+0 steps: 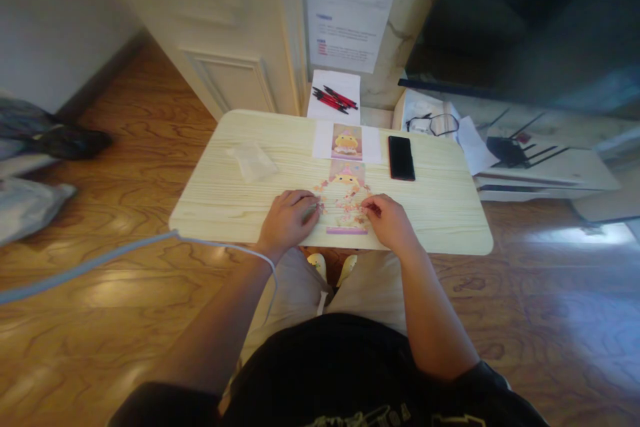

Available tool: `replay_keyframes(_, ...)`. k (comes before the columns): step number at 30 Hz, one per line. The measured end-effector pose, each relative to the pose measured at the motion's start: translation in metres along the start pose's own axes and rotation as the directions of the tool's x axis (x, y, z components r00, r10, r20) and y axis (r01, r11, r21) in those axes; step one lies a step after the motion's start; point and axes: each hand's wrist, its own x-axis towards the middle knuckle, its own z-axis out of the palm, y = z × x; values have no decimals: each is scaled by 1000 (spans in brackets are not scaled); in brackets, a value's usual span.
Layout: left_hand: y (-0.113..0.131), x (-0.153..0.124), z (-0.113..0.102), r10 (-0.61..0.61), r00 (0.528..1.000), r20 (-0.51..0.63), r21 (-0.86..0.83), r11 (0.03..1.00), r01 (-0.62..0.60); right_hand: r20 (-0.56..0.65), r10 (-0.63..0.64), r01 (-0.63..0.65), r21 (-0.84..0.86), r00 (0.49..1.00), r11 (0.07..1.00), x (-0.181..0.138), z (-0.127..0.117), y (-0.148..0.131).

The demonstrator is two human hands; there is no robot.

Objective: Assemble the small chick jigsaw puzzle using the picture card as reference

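A small jigsaw puzzle (345, 204) with a yellow duck picture lies partly put together on the pale wooden table (440, 214). My left hand (290, 217) rests curled at the puzzle's left edge, fingertips on a piece too small to name. My right hand (390, 220) is curled at the right edge, fingers pinched on the loose pieces there. A reference picture (347, 142) of the same duck lies on white paper just beyond the puzzle.
A black phone (401, 157) lies right of the picture. A clear plastic bag (253, 160) sits at the table's left. Red and black pens (335, 99) lie on paper behind the table. A white cable (100, 257) runs across the wooden floor.
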Motion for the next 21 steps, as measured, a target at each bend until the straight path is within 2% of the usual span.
replay_keyframes(5, -2, 0, 1, -1, 1000, 7, 1, 1000, 0, 3, 14, -14, 140, 1000, 990, 0, -2, -3)
replay_keyframes(13, -2, 0, 0, 17, 1000, 7, 11, 1000, -17, 37, 75, -82, 217, 996, 973, 1, 3, -6)
replay_keyframes(21, -2, 0, 0, 38, 999, -14, 10, 999, -38, 89, -52, 31, 222, 995, 975, 16, 25, -20)
